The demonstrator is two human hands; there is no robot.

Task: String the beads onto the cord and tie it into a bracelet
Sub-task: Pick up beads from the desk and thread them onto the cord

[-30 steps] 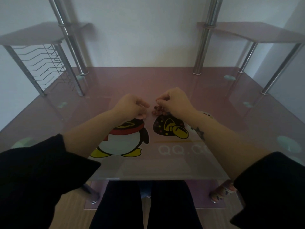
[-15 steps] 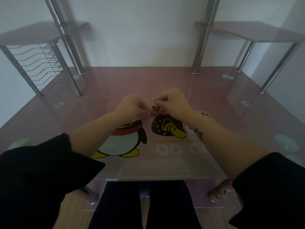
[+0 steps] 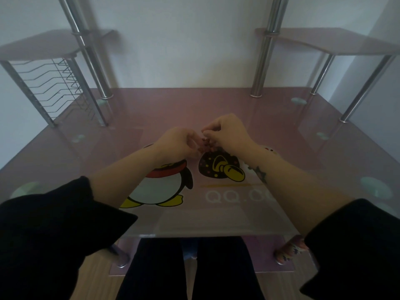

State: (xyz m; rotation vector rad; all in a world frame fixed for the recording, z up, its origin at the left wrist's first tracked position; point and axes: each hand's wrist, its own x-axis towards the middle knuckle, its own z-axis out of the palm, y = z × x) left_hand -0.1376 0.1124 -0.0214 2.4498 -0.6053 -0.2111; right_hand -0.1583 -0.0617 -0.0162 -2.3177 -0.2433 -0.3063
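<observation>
A small cluster of dark red beads (image 3: 205,145) sits between my two hands over the middle of the pink glass table (image 3: 151,109). My left hand (image 3: 176,144) has its fingers curled toward the beads and touches them from the left. My right hand (image 3: 227,132) pinches with thumb and forefinger just above the beads. The cord itself is too thin to make out. Part of the bead cluster is hidden behind my fingers.
Cartoon penguin stickers (image 3: 161,182) lie under the glass near the front edge. Chrome posts (image 3: 263,61) rise at the back left and right, carrying side shelves (image 3: 324,40). A wire rack (image 3: 54,83) stands at the far left. My legs show below the table.
Both hands have drawn closer together over the beads, the left hand moving right until its fingers meet the cluster. The right hand stays pinched above them.
</observation>
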